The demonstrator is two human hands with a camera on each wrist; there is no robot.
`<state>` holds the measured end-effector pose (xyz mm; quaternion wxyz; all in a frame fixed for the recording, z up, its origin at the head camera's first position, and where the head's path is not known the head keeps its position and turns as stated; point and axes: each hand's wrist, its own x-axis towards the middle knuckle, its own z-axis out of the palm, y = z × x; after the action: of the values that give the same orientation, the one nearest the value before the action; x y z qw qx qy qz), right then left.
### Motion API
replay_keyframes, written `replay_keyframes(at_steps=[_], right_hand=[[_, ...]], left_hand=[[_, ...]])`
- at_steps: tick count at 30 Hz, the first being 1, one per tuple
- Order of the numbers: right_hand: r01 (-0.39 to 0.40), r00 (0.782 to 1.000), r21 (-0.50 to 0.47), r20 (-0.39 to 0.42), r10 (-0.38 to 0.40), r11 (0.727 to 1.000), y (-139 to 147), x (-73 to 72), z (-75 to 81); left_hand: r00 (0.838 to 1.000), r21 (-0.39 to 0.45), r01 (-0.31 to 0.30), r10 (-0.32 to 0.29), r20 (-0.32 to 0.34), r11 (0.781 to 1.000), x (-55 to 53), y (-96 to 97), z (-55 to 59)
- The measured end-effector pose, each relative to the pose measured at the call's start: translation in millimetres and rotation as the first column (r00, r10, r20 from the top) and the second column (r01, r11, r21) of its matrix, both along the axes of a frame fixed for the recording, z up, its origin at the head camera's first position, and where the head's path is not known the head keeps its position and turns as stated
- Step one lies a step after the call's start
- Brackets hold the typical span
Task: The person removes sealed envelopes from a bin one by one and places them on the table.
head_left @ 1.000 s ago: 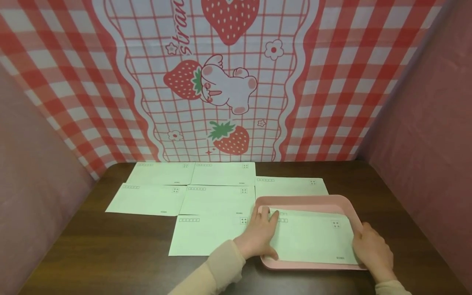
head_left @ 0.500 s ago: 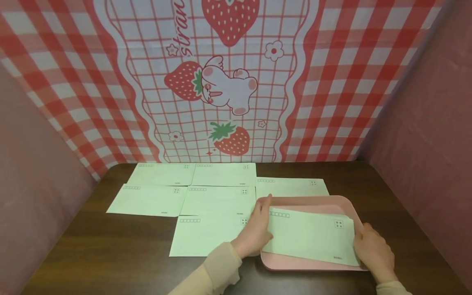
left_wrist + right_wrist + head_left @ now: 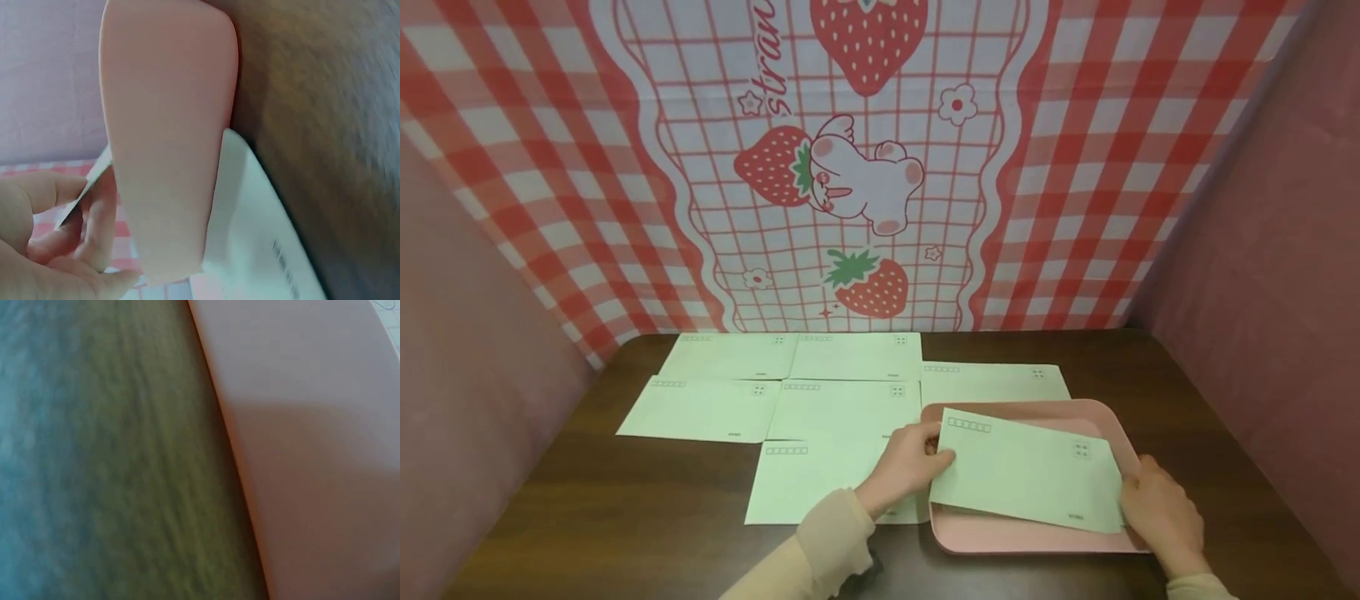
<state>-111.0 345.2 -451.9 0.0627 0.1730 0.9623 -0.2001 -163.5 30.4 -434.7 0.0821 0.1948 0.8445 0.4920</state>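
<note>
In the head view, my left hand [image 3: 906, 463] pinches the left edge of a pale envelope [image 3: 1026, 475] between thumb and fingers. That envelope is tilted, its left end raised above the pink tray [image 3: 1037, 542]. The left wrist view shows the lifted envelope edge [image 3: 90, 181] between the thumb and fingers, beside the tray's outer wall [image 3: 169, 137]. My right hand [image 3: 1163, 510] grips the right rim of the tray, near the envelope's right end. Only the tray's side [image 3: 312, 456] and the tabletop show in the right wrist view; the right fingers are out of sight there.
Several matching envelopes [image 3: 850, 408] lie flat in rows on the dark wooden table [image 3: 625, 508], left of and behind the tray. The nearest envelope [image 3: 812, 483] is partly under my left hand. A red-and-white checked cloth [image 3: 1075, 167] with strawberries hangs at the back.
My left hand went from spread over the tray's left end to pinching the top envelope. The envelope's left end has risen. The right hand stays at the tray rim.
</note>
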Motion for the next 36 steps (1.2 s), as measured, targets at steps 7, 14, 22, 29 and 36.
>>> replay_keyframes(at_steps=[7, 14, 22, 29, 36], right_hand=[[-0.008, 1.000, -0.002, -0.016, 0.008, 1.000, 2, 1.0, -1.2], [-0.005, 0.999, 0.003, -0.037, 0.006, 1.000, 2, 2.0, -2.2], [-0.006, 1.000, 0.001, -0.027, 0.006, 1.000, 1, 1.5, -1.4], [-0.007, 1.000, 0.000, -0.029, 0.007, 1.000, 0, 0.7, 0.3], [0.018, 1.000, 0.009, -0.005, -0.018, 1.000, -1, 0.3, -0.2]], left_hand=[[0.992, -0.068, 0.024, -0.032, -0.120, 0.997, 7.6, -2.5, 9.4], [0.978, -0.075, -0.003, -0.013, -0.209, 0.997, 11.8, -10.7, 13.5], [0.963, 0.031, -0.091, 0.096, -0.250, 0.995, 10.6, -21.6, 15.4], [0.951, 0.119, -0.185, 0.208, -0.229, 0.975, 6.5, -38.2, 20.7], [0.942, 0.219, -0.301, 0.325, -0.080, 0.928, 4.6, -59.6, 23.0]])
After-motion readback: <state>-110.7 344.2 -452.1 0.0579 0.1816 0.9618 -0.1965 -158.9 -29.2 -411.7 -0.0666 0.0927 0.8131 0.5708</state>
